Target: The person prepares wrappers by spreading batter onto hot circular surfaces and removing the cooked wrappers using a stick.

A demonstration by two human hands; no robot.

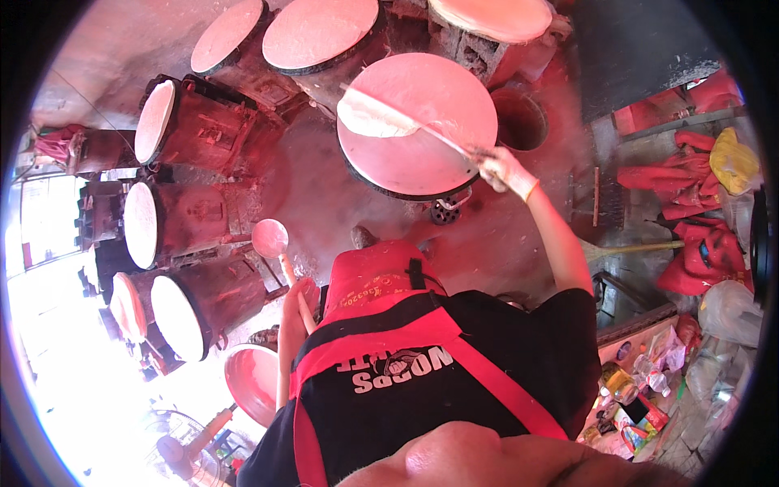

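From my remote post I am watching as the right hand [499, 169], fingers clamped on a thin stick [445, 140], is holding it along a pale sheet [369, 118] on the round pan [430, 170], seemingly needing light, even pressure, while the left hand [302, 294] is gripping a ladle [270, 238] well apart.

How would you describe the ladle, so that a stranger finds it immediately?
Find the black shirt with red straps. Beyond its left shoulder, the left hand holds the ladle by its long handle. Its round bowl is far smaller than the pale discs on the drums further left.
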